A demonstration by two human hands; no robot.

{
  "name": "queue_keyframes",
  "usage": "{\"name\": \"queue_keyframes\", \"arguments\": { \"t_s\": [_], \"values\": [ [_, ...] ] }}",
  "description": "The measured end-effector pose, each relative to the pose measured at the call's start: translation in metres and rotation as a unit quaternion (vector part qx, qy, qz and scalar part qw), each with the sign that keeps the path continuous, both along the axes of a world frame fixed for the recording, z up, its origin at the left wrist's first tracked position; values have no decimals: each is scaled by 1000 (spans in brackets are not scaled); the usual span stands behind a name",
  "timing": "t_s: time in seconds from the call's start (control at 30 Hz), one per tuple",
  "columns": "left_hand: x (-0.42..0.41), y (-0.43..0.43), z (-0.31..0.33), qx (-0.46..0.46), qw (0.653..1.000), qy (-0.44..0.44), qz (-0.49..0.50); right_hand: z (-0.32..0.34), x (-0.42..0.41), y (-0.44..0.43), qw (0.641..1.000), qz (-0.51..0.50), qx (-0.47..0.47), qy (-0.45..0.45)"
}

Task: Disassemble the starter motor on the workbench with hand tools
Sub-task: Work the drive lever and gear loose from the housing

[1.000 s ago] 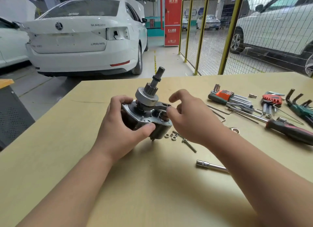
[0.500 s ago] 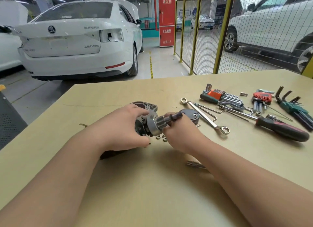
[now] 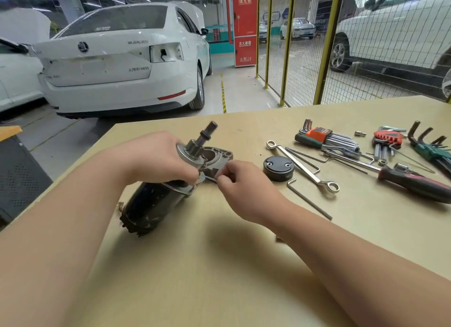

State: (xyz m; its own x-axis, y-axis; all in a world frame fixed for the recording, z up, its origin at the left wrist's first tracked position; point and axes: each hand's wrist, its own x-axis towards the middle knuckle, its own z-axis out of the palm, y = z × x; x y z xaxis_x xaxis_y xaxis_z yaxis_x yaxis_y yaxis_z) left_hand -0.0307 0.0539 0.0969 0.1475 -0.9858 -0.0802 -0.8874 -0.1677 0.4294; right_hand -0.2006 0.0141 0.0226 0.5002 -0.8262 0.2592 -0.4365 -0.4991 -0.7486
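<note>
Black cylindrical starter motor (image 3: 151,204) lies tilted on the tan table (image 3: 219,278). Left grip (image 3: 156,160) is wrapped round its pinion end. Right grip (image 3: 241,185) pinches a thin metal tab (image 3: 210,178) at the flange (part unclear). Likely heavy, rigid and greasy, so best held by the body.

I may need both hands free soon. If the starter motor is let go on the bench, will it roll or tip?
The starter motor probably rolls: its black body is round and lies tilted, propped by the left hand. It looks heavy for its size, seemingly all metal.
</note>
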Motion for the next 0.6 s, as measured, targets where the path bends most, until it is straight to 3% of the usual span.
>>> {"name": "queue_keyframes", "arguments": {
  "t_s": [0.23,0.4,0.6],
  "values": [
    [29,7,-5,-21,980,196,-35,5,9,4,996,17,-12,-83],
    [43,11,-5,-32,961,272,-36,14,36,-2,994,3,-5,-112],
    [48,10,-10,-46,954,294,-44,15,55,-1,995,5,-21,-97]
  ]
}}
